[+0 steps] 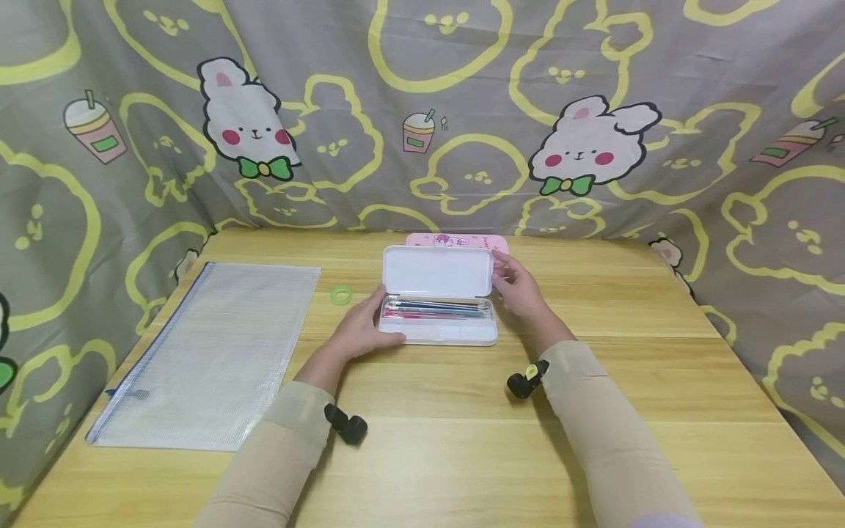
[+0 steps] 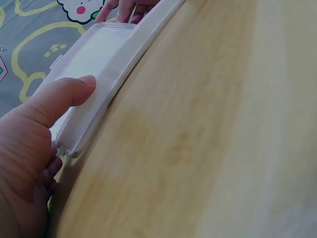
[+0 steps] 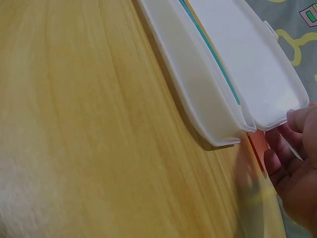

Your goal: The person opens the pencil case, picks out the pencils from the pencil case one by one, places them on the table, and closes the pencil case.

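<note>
A white pencil case (image 1: 438,335) stands on the table with its lid (image 1: 438,271) raised. Pens and pencils (image 1: 436,308) lie in its back compartment. My left hand (image 1: 359,328) grips the case at its left end, the thumb (image 2: 81,90) over the front wall and the other fingers along the side. At the lid's right edge, my right hand (image 1: 518,287) pinches the rim between thumb and fingers, as the right wrist view shows. Partly hidden behind the lid is a pink case (image 1: 455,240) with a cartoon print.
A clear mesh zipper bag (image 1: 211,352) lies flat at the table's left. Between it and the pencil case sits a green ring (image 1: 340,295), perhaps a tape roll. A patterned curtain (image 1: 475,95) hangs along the wooden table's (image 1: 436,455) back edge.
</note>
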Demonstrator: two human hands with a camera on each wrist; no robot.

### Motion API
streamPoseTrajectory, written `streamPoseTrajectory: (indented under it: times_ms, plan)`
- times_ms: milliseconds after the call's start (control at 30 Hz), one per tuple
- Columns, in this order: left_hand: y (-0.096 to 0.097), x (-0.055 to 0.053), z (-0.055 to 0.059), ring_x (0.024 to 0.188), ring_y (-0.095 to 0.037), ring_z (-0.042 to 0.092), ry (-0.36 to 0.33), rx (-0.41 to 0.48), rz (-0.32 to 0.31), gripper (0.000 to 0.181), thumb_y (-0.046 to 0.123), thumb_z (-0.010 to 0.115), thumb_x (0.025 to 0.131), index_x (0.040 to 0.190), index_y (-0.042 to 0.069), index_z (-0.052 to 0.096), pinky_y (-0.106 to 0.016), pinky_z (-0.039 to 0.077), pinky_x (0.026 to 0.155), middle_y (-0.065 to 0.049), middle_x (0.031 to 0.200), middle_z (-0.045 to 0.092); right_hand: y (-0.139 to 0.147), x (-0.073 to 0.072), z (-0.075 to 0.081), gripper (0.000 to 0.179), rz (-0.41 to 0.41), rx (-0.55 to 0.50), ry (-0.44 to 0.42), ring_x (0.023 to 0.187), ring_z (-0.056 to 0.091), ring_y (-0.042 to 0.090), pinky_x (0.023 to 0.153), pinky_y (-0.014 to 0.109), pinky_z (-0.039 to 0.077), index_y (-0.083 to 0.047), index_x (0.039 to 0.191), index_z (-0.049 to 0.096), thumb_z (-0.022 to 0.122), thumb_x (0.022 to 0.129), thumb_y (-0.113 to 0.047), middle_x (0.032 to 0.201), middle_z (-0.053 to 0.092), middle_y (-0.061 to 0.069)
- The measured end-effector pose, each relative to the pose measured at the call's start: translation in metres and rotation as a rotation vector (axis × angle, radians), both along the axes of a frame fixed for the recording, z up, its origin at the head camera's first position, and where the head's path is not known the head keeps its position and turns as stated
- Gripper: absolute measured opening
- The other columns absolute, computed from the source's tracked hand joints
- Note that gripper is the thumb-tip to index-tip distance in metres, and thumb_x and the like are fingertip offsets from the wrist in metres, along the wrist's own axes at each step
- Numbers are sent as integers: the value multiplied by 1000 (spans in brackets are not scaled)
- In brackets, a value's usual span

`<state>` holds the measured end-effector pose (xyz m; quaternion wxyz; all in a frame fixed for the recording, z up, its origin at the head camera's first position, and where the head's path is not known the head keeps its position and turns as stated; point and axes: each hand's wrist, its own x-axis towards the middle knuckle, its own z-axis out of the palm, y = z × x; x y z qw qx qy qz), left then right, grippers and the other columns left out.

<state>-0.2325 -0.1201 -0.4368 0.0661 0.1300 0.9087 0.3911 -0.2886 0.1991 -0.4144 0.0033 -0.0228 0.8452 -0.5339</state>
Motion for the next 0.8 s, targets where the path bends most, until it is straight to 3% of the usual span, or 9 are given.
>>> streamPoseTrajectory:
  times_ms: [233, 500, 633, 800]
  plan:
    - [1, 0, 0, 148, -32, 28, -11, -14, -5, 117, 44, 83, 70, 158, 12, 13, -47, 24, 122, -14, 161, 28, -1, 3, 2, 57, 11, 22, 15, 101, 57, 24, 77, 21, 51, -20, 152, 37, 51, 99, -7, 129, 57, 23]
    - [1, 0, 0, 148, -32, 29, -11, -19, -7, 116, 45, 82, 71, 158, 10, 14, -48, 25, 121, -15, 160, 28, 10, 14, 6, 52, 5, 37, 65, 119, 54, 37, 102, 46, 46, -12, 148, 41, 55, 99, -15, 134, 55, 22]
    - [1, 0, 1, 147, -34, 29, -9, -23, -11, 116, 45, 81, 71, 158, 9, 14, -49, 26, 121, -17, 160, 28, 14, 24, 7, 45, -2, 55, 95, 115, 55, 35, 99, 47, 48, -6, 141, 49, 58, 97, -14, 130, 58, 22]
    - [1, 0, 0, 148, -33, 28, -2, -25, -14, 115, 45, 81, 72, 158, 9, 13, -48, 25, 121, -15, 161, 27, 9, 38, 8, 33, 61, 180, 76, 104, 60, 30, 91, 41, 51, -4, 127, 62, 61, 95, -14, 119, 64, 19]
